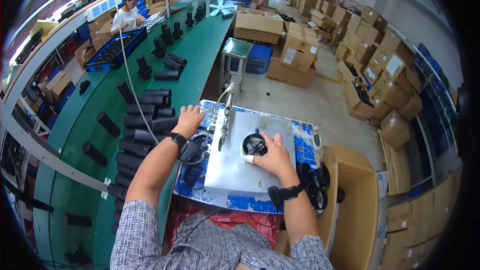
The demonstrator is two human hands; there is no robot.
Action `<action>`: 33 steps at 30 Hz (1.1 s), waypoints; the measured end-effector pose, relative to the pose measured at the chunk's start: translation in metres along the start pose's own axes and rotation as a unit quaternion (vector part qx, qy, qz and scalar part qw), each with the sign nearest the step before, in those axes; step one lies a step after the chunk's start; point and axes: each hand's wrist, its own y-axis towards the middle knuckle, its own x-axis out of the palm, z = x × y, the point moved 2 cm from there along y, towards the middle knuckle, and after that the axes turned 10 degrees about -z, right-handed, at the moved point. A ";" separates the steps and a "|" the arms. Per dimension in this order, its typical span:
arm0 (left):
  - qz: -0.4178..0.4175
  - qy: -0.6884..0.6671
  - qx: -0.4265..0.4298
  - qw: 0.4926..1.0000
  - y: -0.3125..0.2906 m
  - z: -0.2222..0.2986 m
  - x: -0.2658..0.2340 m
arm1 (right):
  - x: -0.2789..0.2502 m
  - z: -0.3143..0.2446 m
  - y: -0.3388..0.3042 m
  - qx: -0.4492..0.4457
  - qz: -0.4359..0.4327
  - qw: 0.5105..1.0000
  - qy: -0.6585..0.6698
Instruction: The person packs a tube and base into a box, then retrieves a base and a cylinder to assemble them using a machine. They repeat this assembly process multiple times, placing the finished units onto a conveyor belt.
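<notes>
My right hand (274, 156) grips a black round ring-shaped part (255, 146) with ribs across its opening, on the metal plate (235, 165) of a small bench. A white covering is on one fingertip of that hand. My left hand (190, 121) is open, fingers apart, at the end of a black tube (160, 124) beside the bench's left edge; its palm side is hidden. Between my hands, a metal clamp-like fixture (226, 115) with a thin hose stands on the plate. More black tubes (132, 160) lie side by side along my left forearm.
Left runs a green conveyor table (190, 77) with upright black tubes and a blue-edged tray (115, 50). Black round parts (315, 182) and an open cardboard box (355, 195) are at the bench's right. Farther off are a metal stool (236, 50), stacked cartons and several people.
</notes>
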 end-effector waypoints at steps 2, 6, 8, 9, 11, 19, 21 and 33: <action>0.003 0.030 0.025 0.999 0.007 0.000 -0.001 | 0.000 -0.001 0.001 0.005 0.001 1.000 0.005; 0.059 -0.039 -0.055 0.996 -0.013 0.001 -0.027 | 0.004 0.002 0.001 0.001 0.006 1.000 0.024; 0.056 -0.143 -0.080 0.985 -0.051 0.018 -0.069 | 0.006 0.008 -0.003 -0.004 0.007 1.000 0.013; 0.027 -0.231 -0.056 0.971 -0.068 0.040 -0.101 | 0.002 0.014 0.002 -0.006 0.014 1.000 0.007; 0.033 -0.361 0.082 0.929 -0.097 0.091 -0.117 | 0.006 0.042 0.025 -0.019 -0.002 0.999 0.038; 0.077 -0.257 0.205 0.941 -0.057 0.178 -0.062 | -0.008 0.013 0.060 -0.028 -0.066 0.993 -0.096; 0.069 -0.260 0.209 0.940 -0.056 0.178 -0.068 | 0.002 0.007 0.060 0.072 -0.057 0.984 -0.156; 0.077 -0.307 0.183 0.931 -0.059 0.174 -0.064 | 0.017 0.039 0.075 -0.039 0.079 0.995 0.044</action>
